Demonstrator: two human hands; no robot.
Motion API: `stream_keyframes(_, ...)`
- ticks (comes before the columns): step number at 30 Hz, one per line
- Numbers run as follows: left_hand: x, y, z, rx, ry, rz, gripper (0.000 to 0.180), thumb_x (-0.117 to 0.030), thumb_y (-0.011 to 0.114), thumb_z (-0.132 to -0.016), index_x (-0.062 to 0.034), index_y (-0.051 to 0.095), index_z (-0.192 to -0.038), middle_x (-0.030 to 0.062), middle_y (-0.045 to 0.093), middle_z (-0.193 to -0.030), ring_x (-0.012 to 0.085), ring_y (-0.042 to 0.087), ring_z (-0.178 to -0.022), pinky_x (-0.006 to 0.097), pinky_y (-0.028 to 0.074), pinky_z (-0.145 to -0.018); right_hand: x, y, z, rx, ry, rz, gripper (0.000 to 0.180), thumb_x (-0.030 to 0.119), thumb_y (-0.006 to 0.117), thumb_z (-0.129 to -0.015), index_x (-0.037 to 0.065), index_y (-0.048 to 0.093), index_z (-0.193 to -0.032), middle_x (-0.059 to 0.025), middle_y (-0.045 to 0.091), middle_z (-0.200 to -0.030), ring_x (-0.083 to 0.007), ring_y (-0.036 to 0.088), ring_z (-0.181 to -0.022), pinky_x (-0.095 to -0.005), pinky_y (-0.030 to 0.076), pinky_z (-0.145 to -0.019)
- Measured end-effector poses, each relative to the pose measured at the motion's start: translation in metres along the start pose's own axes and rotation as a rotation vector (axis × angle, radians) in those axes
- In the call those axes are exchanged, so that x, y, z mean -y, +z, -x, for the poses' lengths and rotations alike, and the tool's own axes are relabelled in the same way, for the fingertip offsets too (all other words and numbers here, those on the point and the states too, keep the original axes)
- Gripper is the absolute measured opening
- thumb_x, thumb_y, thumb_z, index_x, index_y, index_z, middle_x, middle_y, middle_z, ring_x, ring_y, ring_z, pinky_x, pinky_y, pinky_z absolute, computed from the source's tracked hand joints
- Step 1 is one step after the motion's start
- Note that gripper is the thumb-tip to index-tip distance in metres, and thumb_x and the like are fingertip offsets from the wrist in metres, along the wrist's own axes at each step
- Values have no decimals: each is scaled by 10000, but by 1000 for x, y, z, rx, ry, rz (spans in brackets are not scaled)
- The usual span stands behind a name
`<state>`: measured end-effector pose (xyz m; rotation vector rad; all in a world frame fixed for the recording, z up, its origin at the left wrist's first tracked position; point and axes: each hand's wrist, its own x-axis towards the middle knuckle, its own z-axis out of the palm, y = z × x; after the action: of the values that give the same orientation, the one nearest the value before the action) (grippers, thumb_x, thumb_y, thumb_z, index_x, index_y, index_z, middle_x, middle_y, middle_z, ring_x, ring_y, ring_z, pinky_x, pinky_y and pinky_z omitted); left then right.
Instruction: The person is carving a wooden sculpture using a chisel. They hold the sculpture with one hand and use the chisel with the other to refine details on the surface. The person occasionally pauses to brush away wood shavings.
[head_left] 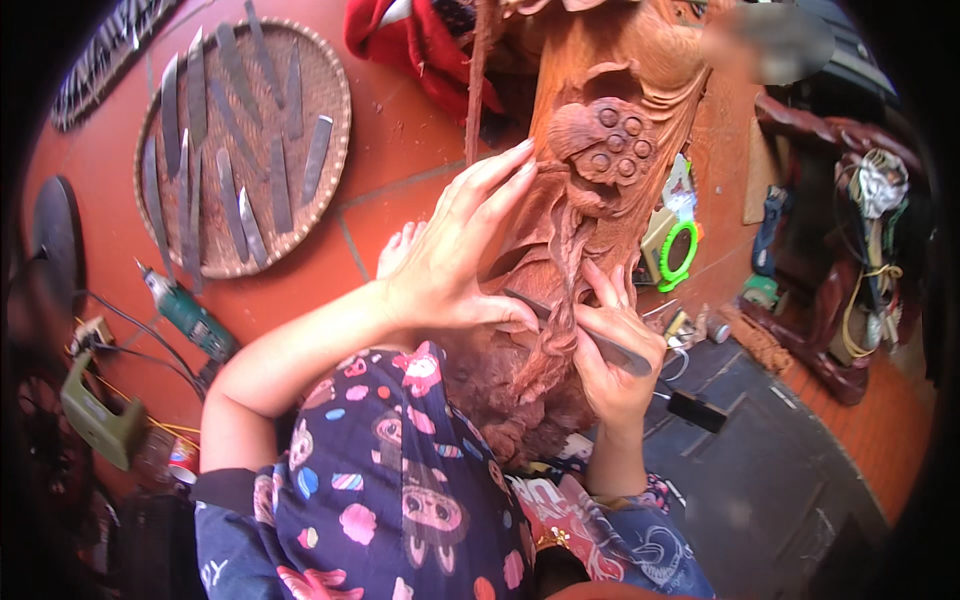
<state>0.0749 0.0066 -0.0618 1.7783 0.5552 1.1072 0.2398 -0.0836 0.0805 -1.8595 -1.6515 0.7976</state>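
Observation:
A reddish-brown wood carving (590, 235) stands between my arms, with a lotus seed pod (620, 145) cut in relief on its upper part. My right hand (618, 350) is closed around a flat metal carving blade (622, 355). One end of the blade sticks out past the heel of the hand; the other lies against the carved folds, pointing left. My left hand (450, 250) rests along the carving's left side. Its fingers are stretched up and its thumb reaches right, close to the blade's tip. Whether the thumb touches the blade I cannot tell.
Several flat blades lie on a round woven tray (342, 105) at upper left. A green power drill (190, 312) and cords are below it. Red cloth (425, 60) lies beyond the carving. To the right are a bright green ring (679, 255), a phone (697, 411) and dark wooden furniture (835, 330).

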Motion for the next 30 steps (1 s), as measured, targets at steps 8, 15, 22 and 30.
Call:
stream_keyframes(8, -2, 8, -9, -93, -36, -1, 1156, -533, 877, -651, -7, 346, -1533, 230, 380, -1515, 412, 409, -1372, 520, 335, -1125, 3, 8, 1, -161, 62, -80, 173, -61, 712, -810, -27, 768, -970, -134, 772, -955, -354, 688, -1152, -556, 344, -1156)
stream_keyframes(15, 4, 4, -7, -96, 33, 19, 1143, -484, 902, -627, -14, 367, -1521, 221, 395, -1492, 410, 427, -1345, 512, 363, -1117, -9, -3, -1, -32, -14, -5, 164, -55, 714, -815, -33, 768, -968, -134, 774, -963, -346, 693, -1143, -558, 362, -1142)
stream_keyframes(22, 6, 2, -2, -58, 66, 36, 1103, -512, 868, -706, 19, 356, -1526, 246, 389, -1506, 404, 430, -1353, 504, 357, -1123, -9, -8, -3, 28, -76, 61, 159, -61, 720, -795, -26, 766, -943, -137, 768, -930, -364, 694, -1138, -554, 374, -1134)
stream_keyframes(30, 6, 6, -5, -113, 29, 17, 1056, -429, 882, -678, -33, 383, -1521, 211, 399, -1507, 404, 437, -1351, 506, 356, -1119, -6, -11, -11, 37, -178, 138, 216, -58, 720, -735, -2, 761, -940, -123, 758, -892, -365, 700, -1123, -581, 265, -1193)
